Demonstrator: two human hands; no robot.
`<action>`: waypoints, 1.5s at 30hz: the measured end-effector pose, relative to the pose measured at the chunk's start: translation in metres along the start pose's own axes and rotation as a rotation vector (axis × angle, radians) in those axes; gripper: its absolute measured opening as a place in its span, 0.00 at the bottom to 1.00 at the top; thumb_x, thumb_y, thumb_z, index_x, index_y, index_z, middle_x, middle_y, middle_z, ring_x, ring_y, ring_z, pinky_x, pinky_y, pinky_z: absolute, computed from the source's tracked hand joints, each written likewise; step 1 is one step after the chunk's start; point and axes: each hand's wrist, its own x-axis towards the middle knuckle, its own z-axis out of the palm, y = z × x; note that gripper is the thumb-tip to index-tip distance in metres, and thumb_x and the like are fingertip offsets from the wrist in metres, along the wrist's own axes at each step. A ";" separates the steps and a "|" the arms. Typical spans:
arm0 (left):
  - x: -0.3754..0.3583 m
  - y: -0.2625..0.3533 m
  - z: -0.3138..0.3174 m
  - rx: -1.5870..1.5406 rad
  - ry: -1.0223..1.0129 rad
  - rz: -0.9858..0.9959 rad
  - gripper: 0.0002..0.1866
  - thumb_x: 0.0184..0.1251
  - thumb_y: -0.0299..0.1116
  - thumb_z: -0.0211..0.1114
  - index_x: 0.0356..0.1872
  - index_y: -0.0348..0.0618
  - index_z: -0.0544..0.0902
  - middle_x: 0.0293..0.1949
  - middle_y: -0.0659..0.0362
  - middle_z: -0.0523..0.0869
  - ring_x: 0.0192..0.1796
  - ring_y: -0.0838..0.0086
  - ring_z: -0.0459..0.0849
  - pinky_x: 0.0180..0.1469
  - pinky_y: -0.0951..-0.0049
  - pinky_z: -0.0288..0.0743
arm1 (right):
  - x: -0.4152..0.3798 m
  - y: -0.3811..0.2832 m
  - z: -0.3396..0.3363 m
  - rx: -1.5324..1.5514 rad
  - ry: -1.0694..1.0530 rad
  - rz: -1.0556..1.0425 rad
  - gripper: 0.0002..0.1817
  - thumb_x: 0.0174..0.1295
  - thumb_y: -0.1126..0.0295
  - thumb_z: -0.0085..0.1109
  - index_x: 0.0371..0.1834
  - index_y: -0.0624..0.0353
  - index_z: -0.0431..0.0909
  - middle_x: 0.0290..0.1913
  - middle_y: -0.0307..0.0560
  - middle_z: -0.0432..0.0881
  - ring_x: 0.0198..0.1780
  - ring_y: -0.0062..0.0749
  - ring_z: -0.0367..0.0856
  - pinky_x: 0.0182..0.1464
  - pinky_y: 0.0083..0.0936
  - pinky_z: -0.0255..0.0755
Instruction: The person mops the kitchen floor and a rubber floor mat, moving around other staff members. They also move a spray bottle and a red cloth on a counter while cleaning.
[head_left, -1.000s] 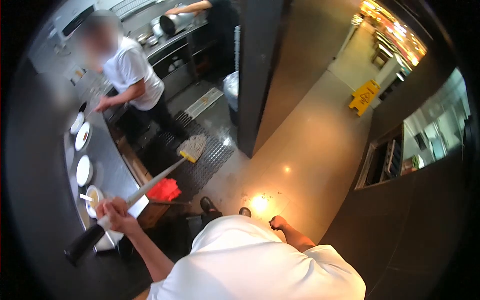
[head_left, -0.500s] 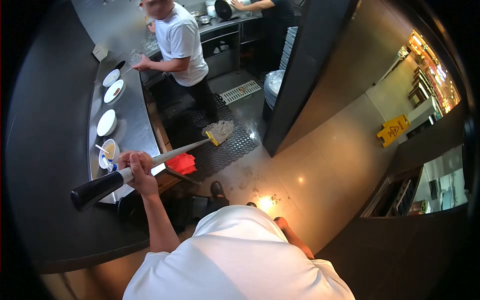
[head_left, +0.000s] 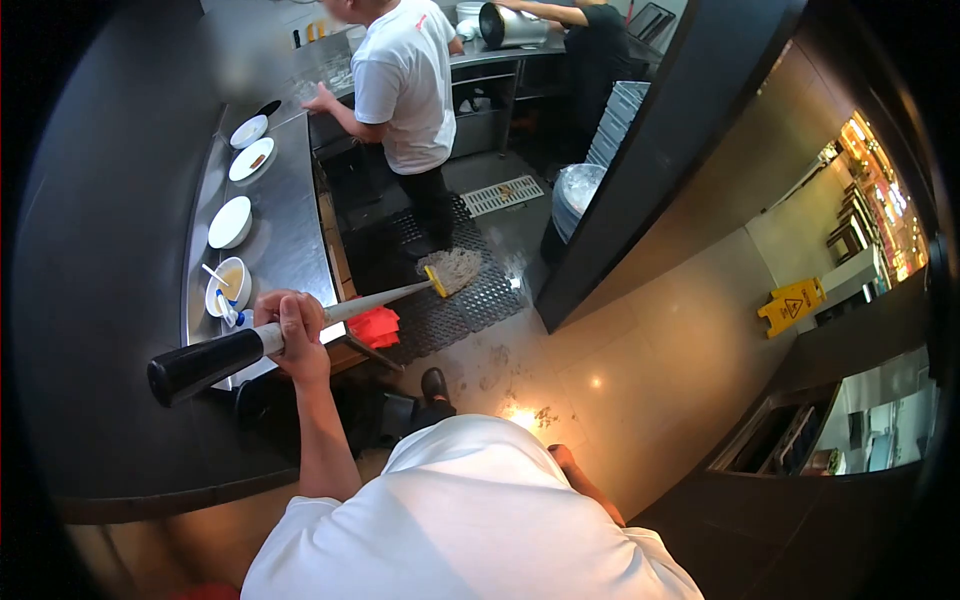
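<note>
My left hand (head_left: 291, 330) is wrapped round the pale handle of a mop (head_left: 375, 299), just beyond its black end grip (head_left: 205, 366). From there the handle slopes away to a yellow clamp and a grey-white mop head (head_left: 455, 271), which rests on a perforated black mat (head_left: 483, 307). Low beside my white shirt hangs my right hand (head_left: 562, 456), partly hidden by the shirt; its fingers cannot be made out.
Left, a steel counter (head_left: 285, 215) carries white plates (head_left: 231, 222) and a bowl (head_left: 229, 287). A person in white (head_left: 405, 85) stands beyond the mat; another in black (head_left: 597, 60) handles a container. A dark pillar (head_left: 660, 160) and yellow caution sign (head_left: 792, 306) stand right.
The view has shifted, so the counter and mat appear further right. The person in white has turned and no longer shows the clear container in hand. My left hand keeps its grip on the mop.
</note>
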 end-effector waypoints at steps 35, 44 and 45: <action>0.019 -0.011 -0.014 -0.007 0.082 0.046 0.09 0.76 0.32 0.56 0.33 0.42 0.71 0.16 0.66 0.64 0.13 0.86 0.56 0.16 0.81 0.52 | 0.081 -0.015 -0.025 -0.396 0.031 -0.475 0.11 0.59 0.63 0.61 0.31 0.61 0.84 0.30 0.45 0.85 0.23 0.32 0.82 0.27 0.30 0.76; 0.019 -0.018 -0.003 0.021 0.080 0.052 0.09 0.76 0.32 0.57 0.33 0.41 0.71 0.20 0.64 0.68 0.14 0.86 0.59 0.17 0.81 0.54 | 0.042 -0.053 -0.044 0.143 -0.063 0.054 0.17 0.63 0.59 0.60 0.28 0.65 0.81 0.22 0.48 0.83 0.19 0.29 0.79 0.23 0.27 0.73; 0.019 -0.018 -0.003 0.015 0.079 0.049 0.09 0.76 0.32 0.57 0.33 0.41 0.71 0.21 0.64 0.68 0.14 0.86 0.59 0.17 0.81 0.54 | 0.042 -0.052 -0.044 0.106 -0.071 0.033 0.17 0.63 0.59 0.60 0.29 0.65 0.81 0.22 0.48 0.83 0.19 0.29 0.79 0.23 0.27 0.73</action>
